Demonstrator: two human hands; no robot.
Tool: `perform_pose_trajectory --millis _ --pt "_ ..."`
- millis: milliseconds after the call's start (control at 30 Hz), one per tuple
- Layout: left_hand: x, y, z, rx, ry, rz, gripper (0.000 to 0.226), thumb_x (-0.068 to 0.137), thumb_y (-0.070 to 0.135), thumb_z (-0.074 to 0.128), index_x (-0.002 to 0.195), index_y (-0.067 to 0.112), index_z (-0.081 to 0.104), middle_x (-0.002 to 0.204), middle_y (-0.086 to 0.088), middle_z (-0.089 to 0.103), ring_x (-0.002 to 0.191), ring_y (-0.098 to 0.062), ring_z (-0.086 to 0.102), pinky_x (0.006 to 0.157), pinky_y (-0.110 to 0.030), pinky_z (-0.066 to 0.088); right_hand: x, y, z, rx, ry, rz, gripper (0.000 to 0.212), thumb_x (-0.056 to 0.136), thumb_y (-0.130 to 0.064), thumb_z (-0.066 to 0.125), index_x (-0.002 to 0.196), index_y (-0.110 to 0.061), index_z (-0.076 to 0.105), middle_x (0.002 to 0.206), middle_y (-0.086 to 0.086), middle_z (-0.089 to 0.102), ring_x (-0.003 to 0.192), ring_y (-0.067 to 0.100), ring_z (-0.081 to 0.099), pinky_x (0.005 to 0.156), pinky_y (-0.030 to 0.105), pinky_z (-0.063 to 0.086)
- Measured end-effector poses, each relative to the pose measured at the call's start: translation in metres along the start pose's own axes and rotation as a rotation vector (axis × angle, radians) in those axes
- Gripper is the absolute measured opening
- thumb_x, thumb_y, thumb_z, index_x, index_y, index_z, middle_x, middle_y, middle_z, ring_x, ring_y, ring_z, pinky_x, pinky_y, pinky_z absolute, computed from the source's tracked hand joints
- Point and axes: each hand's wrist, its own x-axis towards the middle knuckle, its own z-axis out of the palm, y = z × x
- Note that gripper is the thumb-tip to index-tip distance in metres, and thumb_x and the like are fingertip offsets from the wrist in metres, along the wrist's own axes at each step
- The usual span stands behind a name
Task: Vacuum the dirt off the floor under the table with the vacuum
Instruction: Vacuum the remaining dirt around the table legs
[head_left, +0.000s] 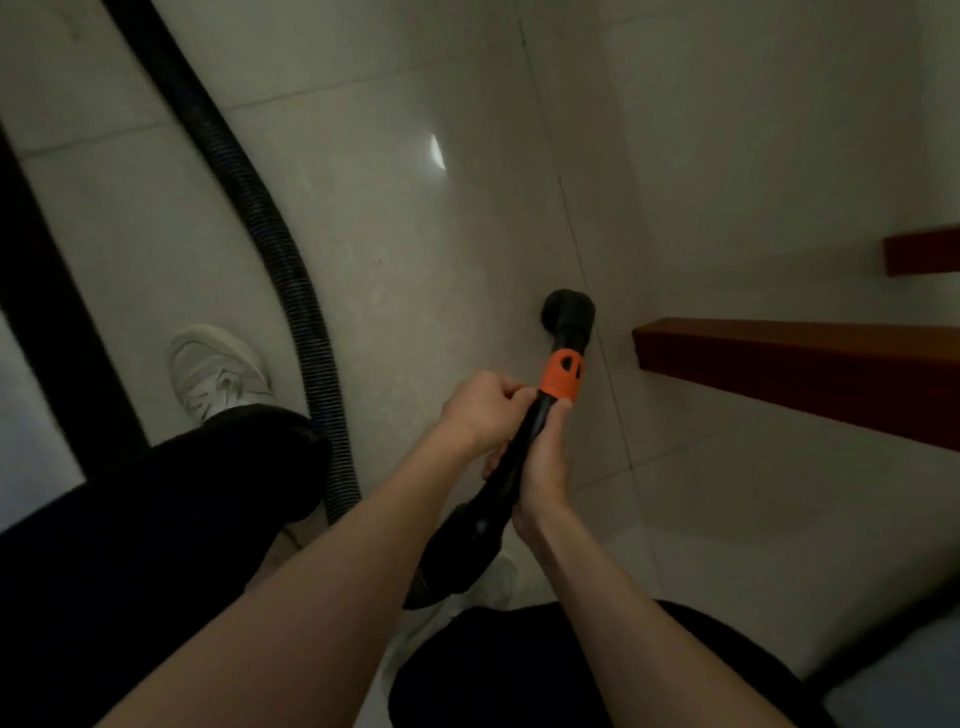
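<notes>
Head view, looking down at pale tiled floor (415, 249). Black vacuum wand (524, 441) held in both hands, angled forward and down. Left hand (483, 410) wrapped round the wand just behind the orange collar (561, 376), fingers curled tight on the tube. Right hand (543, 467) just beside and below it, fingers and thumb clamped on the same tube. Round black nozzle (569, 312) at the wand's tip, apparently touching the floor beside a tile joint; contact blurred. Ribbed black hose (291, 291) curving along the floor at left, past a white shoe (218, 371). Reddish wooden bars (800, 364) at right, near the nozzle.
</notes>
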Motion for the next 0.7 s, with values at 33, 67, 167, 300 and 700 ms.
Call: perform_pose_trajectory --millis 33,67,167,300,700 --pt "-0.007 -0.004 -0.003 -0.05 0.048 -0.014 0.029 0.096 0.025 0.047 0.11 0.011 0.068 0.106 -0.014 0.069 0.102 -0.027 0.063 0.081 -0.028 0.046 0.0 -0.004 0.001 -0.088 -0.026 -0.025 0.057 0.097 -0.054 0.033 0.075 -0.006 0.053 0.037 0.003 0.048 0.03 0.016 0.046 0.034 0.019 0.037" --pt "-0.012 -0.011 -0.004 -0.112 0.098 -0.032 0.029 0.097 0.023 0.046 0.107 0.008 0.068 0.105 -0.015 0.069 0.101 -0.027 0.063 0.08 -0.027 0.045 0.0 -0.008 0.004 -0.19 -0.063 -0.061 0.057 0.098 -0.052 0.033 0.071 -0.007 0.053 0.038 0.004 0.048 0.03 0.015 0.047 0.035 0.02 0.038" --pt "-0.023 -0.04 -0.012 -0.307 0.259 -0.14 0.029 0.098 0.026 0.042 0.084 0.017 0.066 0.104 -0.017 0.068 0.103 -0.027 0.062 0.089 -0.032 0.045 0.0 -0.021 0.023 -0.506 -0.231 -0.189 0.05 0.099 -0.048 0.036 0.068 -0.012 0.051 0.045 0.007 0.048 0.032 0.017 0.047 0.037 0.022 0.039" --pt "-0.027 -0.056 -0.034 -0.572 0.378 -0.21 0.038 0.102 0.028 0.034 0.113 0.008 0.064 0.104 -0.012 0.066 0.096 -0.019 0.059 0.082 -0.031 0.049 0.001 -0.015 0.054 -0.815 -0.419 -0.327 0.045 0.096 -0.05 0.04 0.074 -0.015 0.056 0.048 0.003 0.053 0.038 0.019 0.051 0.043 0.028 0.044" --pt "0.004 -0.022 -0.055 -0.823 0.259 -0.255 0.036 0.102 0.028 0.03 0.119 0.012 0.058 0.11 -0.007 0.061 0.092 -0.018 0.051 0.066 -0.026 0.038 0.0 -0.03 0.065 -0.63 -0.249 -0.255 0.046 0.099 -0.047 0.036 0.071 -0.015 0.055 0.048 0.008 0.049 0.037 0.02 0.047 0.042 0.028 0.042"
